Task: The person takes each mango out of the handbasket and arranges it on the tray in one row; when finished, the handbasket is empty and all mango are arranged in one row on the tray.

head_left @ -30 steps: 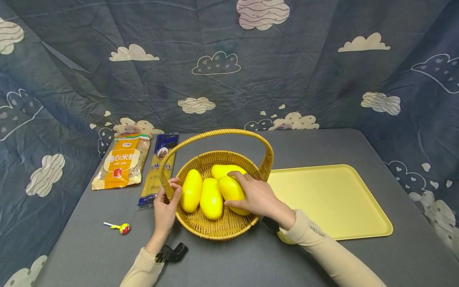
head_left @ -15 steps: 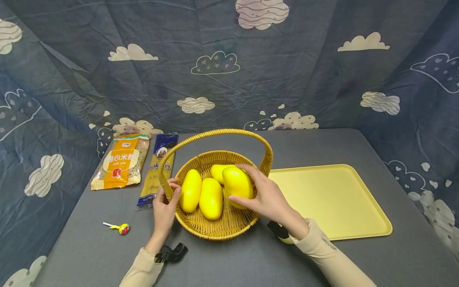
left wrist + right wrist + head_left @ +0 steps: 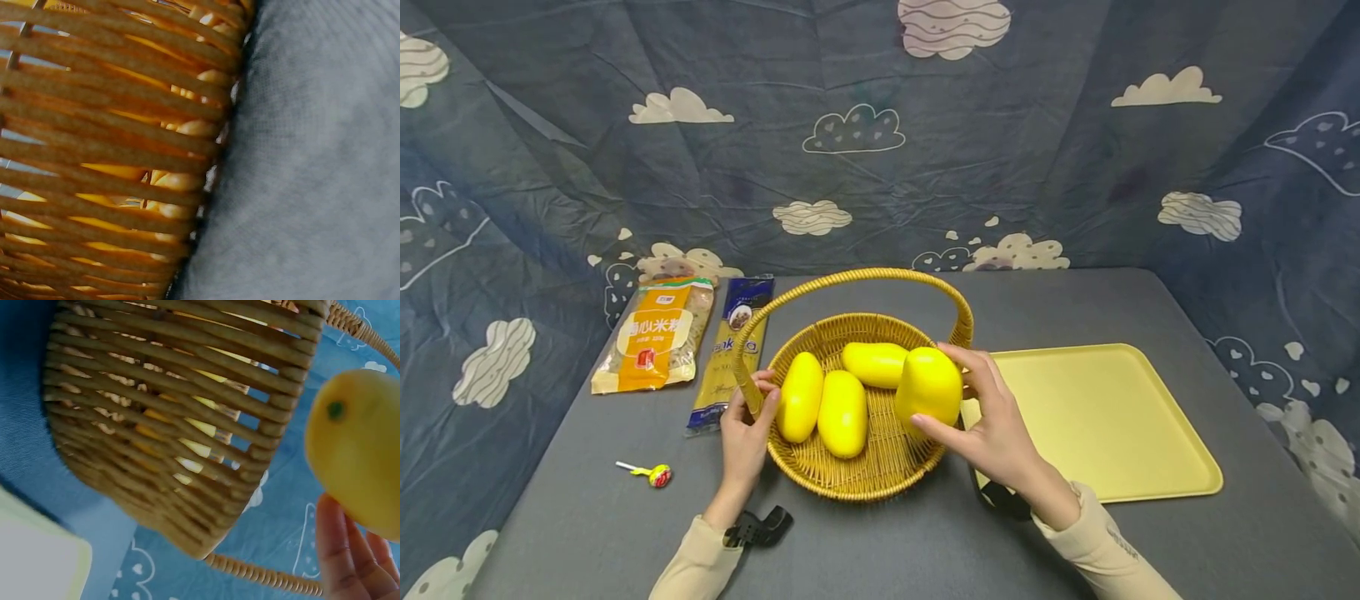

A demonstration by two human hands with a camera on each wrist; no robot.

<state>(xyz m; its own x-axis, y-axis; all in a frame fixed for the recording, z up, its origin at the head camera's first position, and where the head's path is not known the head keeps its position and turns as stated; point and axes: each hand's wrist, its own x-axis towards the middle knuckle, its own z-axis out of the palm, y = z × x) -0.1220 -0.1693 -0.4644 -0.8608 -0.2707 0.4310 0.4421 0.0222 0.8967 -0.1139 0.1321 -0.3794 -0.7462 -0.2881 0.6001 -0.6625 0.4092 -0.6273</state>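
In the head view a yellow mango [image 3: 928, 390] is held between the thumb and fingers of my right hand [image 3: 1003, 429], over the right rim of the wicker basket [image 3: 850, 485]. The right wrist view shows that mango [image 3: 362, 456] beside and clear of the basket's woven wall [image 3: 187, 425], fingertips [image 3: 334, 534] against it. My left hand [image 3: 745, 450] grips the basket's left side where the handle [image 3: 865, 275] meets the rim. Three other mangoes lie inside: a left one [image 3: 801, 397], a middle one [image 3: 842, 415] and a back one [image 3: 874, 364]. The left wrist view has only basket wall [image 3: 112, 144] and tablecloth.
A pale yellow tray [image 3: 1097, 425] lies right of the basket, partly behind my right hand. To the left are an orange-labelled bag [image 3: 655, 337], a blue-and-gold packet [image 3: 730, 354] and a lollipop [image 3: 658, 476]. A patterned curtain [image 3: 850, 192] hangs behind the table.
My right hand has lifted the mango from among the others and moved it rightward to the basket's edge. My left hand has stayed at the handle's base.
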